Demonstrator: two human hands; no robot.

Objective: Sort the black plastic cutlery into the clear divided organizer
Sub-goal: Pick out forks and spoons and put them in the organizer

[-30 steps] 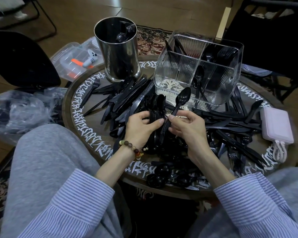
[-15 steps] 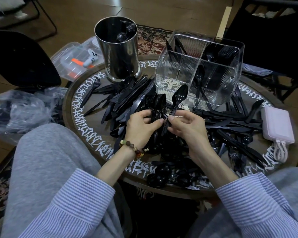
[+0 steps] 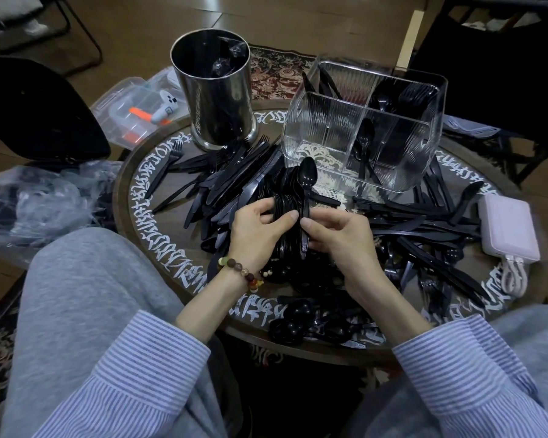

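Observation:
My left hand [image 3: 260, 230] grips a thick stack of black spoons [image 3: 283, 197] at the middle of the round table [image 3: 130, 197]. My right hand [image 3: 339, 235] pinches the handle of a single black spoon [image 3: 307, 188], bowl up, right against that stack. Loose black cutlery [image 3: 234, 181], forks and knives, lies heaped to the left, and more knives and forks [image 3: 424, 235] to the right. The clear divided organizer [image 3: 393, 172] stands behind the hands, with one spoon in a front compartment and more cutlery in the back compartments.
A steel cylinder canister [image 3: 217, 99] stands at the back left of the table. A pink power bank [image 3: 508, 229] with a white cable lies at the right edge. Several spoons [image 3: 301, 324] lie at the near rim. A plastic bag [image 3: 41, 200] and a clear box [image 3: 133, 112] sit left.
My right hand has swung the single spoon from tilted right to nearly upright and brought it left against the stack in my left hand.

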